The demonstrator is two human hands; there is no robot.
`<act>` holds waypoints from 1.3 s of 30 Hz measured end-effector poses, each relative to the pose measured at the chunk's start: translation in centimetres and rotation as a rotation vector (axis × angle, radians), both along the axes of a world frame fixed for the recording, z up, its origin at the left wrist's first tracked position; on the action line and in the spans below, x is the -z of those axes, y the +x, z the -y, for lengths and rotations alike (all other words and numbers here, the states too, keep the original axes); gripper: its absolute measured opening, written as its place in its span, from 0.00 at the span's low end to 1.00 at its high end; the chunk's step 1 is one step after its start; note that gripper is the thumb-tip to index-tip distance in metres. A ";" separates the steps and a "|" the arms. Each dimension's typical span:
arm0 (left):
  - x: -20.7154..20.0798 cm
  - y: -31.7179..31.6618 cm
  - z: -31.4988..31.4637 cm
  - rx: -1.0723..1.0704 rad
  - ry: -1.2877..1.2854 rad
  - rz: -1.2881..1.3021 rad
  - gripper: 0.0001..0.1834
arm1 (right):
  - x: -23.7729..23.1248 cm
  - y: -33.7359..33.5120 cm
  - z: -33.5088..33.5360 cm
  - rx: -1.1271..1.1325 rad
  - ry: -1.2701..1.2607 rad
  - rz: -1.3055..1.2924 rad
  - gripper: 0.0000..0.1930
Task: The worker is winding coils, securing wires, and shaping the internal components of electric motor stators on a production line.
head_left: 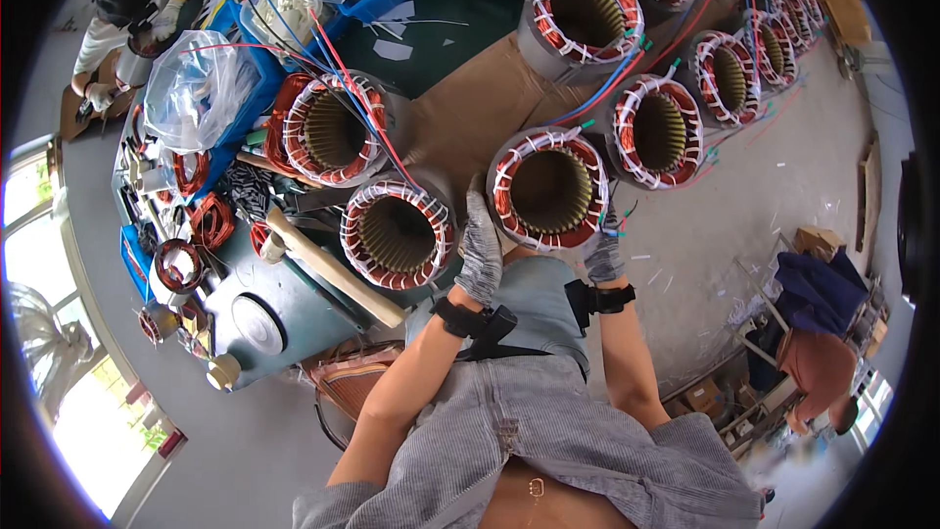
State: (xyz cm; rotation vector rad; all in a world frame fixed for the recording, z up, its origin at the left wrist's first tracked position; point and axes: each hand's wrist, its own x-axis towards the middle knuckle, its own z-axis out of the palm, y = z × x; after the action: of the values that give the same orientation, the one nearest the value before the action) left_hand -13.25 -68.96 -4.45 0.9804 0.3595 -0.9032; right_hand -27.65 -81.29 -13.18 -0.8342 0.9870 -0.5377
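Between my two hands is a motor stator [505, 188], a grey ring-shaped core with copper windings laced in white cord. My left hand [479, 253], in a grey knit glove, lies along its left side with the fingers pointing away from me. Against the lower right side is my gloved right hand [604, 257], its fingers partly hidden behind the stator and near some short coloured leads. A laced stator [354, 235] stands just left of my left hand, and another stator [627, 132] sits close on the right. Red and blue leads trail across the stators.
Several more stators [723, 78] line up toward the far right. A wooden mallet-like bar [333, 269], copper coils [211, 220] and a blue bin with a plastic bag [201, 88] crowd the left. One person [122, 15] works far left; another [821, 372] bends at right.
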 end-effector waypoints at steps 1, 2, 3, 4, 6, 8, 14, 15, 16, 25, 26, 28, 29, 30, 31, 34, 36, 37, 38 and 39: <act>-1.9 0.2 1.1 -0.011 -0.052 -0.046 0.30 | 0.0 0.0 0.8 0.001 0.019 0.013 0.18; -2.7 0.7 1.4 -0.028 -0.045 -0.043 0.30 | -0.3 -0.2 1.0 -0.010 0.043 0.030 0.19; -3.3 1.2 1.5 0.012 -0.113 -0.157 0.31 | -0.2 0.1 1.7 -0.020 0.066 0.046 0.19; -3.5 1.8 1.5 0.049 -0.185 -0.270 0.32 | -0.5 -0.1 2.1 -0.033 0.087 0.062 0.19; -2.4 2.1 1.6 -0.003 -0.085 -0.214 0.34 | -0.8 -0.1 2.9 -0.056 0.127 0.091 0.19; -1.8 2.2 2.0 -0.056 0.054 -0.216 0.33 | -1.3 0.0 4.2 -0.075 0.161 0.111 0.19; 0.1 2.2 1.7 -0.068 -0.054 -0.330 0.25 | -2.8 1.6 4.0 -0.148 0.263 0.150 0.19; 2.1 1.2 1.1 -0.010 0.123 -0.014 0.24 | -3.4 0.8 3.8 -0.163 0.280 0.157 0.20; 3.2 0.6 0.6 0.046 0.307 0.300 0.23 | -3.6 0.7 4.3 -0.178 0.300 0.164 0.20; -1.2 -3.4 0.9 -0.228 0.171 -0.080 0.21 | -6.5 -3.8 3.2 -0.229 0.519 0.153 0.23; -1.7 -3.9 0.1 -0.104 0.319 0.048 0.22 | -7.2 -4.0 2.4 -0.175 0.549 0.088 0.25; -3.4 -4.3 -1.5 0.040 0.410 0.055 0.17 | -12.8 -2.5 1.3 -0.329 0.629 0.259 0.31; -4.1 -4.5 -2.0 0.033 0.306 -0.041 0.18 | -12.7 -2.2 1.0 -0.345 0.638 0.258 0.31; -4.9 -4.5 -2.6 0.103 0.372 0.048 0.19 | -12.8 -1.9 0.1 -0.389 0.603 0.246 0.31; -6.3 -4.5 -2.8 0.197 0.493 0.141 0.20 | -13.2 -1.4 -0.4 -0.423 0.550 0.229 0.31; -7.7 -4.8 -4.6 0.330 0.628 0.317 0.23 | -14.5 -0.5 -2.9 -0.537 0.398 0.199 0.30; -8.1 -4.3 -6.5 0.414 0.584 0.247 0.28 | -15.4 0.1 -4.9 -0.611 0.289 0.184 0.30; -8.3 -4.1 -7.7 0.406 0.574 0.258 0.28 | -15.7 0.5 -6.0 -0.643 0.228 0.177 0.30; -8.6 -3.9 -9.0 0.438 0.575 0.299 0.28 | -16.0 0.8 -7.2 -0.677 0.165 0.171 0.30; -8.8 -3.7 -10.4 0.468 0.578 0.341 0.28 | -16.4 1.2 -8.4 -0.712 0.102 0.166 0.30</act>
State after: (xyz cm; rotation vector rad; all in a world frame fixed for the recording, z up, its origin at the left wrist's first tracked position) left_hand -16.95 -58.58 4.36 1.7754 0.0929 -1.0485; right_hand -26.42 -72.88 3.21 -0.9625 0.5049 0.0559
